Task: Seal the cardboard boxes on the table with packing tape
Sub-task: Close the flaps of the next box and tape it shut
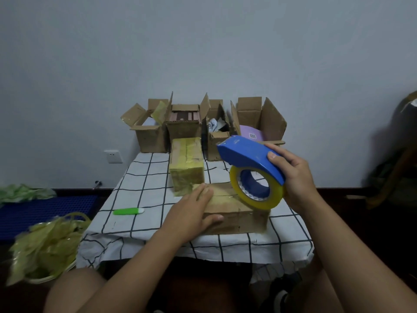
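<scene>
A closed cardboard box (237, 213) lies at the table's front, with yellowish tape along its top seam. My left hand (191, 213) rests flat on its left top corner, thumb down the front face. My right hand (295, 177) grips a blue tape dispenser (250, 154) carrying a yellow tape roll (255, 190), held just above the box's right end. A taped-up box (186, 163) stands behind it. Several open boxes (182, 123) line the back of the table.
A green utility knife (128, 211) lies on the checked tablecloth (144, 190) to the left. A basket of crumpled used tape (45, 249) sits on the floor at left, beside a blue crate (45, 211). A wall socket (112, 156) is behind.
</scene>
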Available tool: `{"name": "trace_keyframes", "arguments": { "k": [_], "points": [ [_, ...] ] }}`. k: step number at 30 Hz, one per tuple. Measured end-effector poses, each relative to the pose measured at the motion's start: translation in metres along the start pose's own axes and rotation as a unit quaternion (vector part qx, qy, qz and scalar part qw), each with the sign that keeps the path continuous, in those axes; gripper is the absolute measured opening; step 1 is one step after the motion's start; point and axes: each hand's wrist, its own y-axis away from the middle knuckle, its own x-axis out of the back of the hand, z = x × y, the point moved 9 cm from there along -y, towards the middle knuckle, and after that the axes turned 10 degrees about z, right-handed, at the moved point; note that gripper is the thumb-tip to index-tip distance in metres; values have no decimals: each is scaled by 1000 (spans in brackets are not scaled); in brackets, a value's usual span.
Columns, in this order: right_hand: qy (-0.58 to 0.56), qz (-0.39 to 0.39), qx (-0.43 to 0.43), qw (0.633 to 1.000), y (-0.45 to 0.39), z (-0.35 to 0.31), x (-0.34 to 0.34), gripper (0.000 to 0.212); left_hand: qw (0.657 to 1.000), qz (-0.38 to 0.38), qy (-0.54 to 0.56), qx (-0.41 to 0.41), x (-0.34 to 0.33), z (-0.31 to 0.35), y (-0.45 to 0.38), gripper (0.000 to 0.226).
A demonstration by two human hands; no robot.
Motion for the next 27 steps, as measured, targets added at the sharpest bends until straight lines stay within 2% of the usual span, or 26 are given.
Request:
{"name": "trace_keyframes", "arguments": {
  "k": [7, 9, 11, 13, 15, 17, 19, 22, 27],
  "points": [
    [9, -39, -21, 999, -4, 5, -18, 31, 998, 42, -37, -29, 5, 3, 5, 78],
    [3, -50, -30, 998, -5, 6, -26, 29, 999, 41, 15, -17, 9, 4, 5, 73],
    [3, -59, -43, 997, -6, 9, -34, 28, 990, 56, 125, 45, 15, -7, 0, 56],
    [16, -70, -50, 996, -7, 15, -42, 27, 946, 70, 278, 154, 18, -29, -5, 37],
    [27, -81, -53, 995, -7, 19, -48, 26, 886, 72, 394, 234, 20, -41, -7, 40],
    [30, -88, -55, 994, -8, 21, -50, 29, 843, 84, 451, 282, 29, -44, -9, 49],
    [31, -93, -56, 994, -9, 22, -51, 38, 798, 93, 507, 312, 38, -46, -13, 51],
    [33, -105, -52, 993, -11, 24, -53, 44, 730, 43, 593, 338, 38, -40, -16, 50],
    [30, -112, -51, 992, -12, 27, -55, 44, 670, -1, 658, 344, 29, -33, -15, 30]
  ]
}}
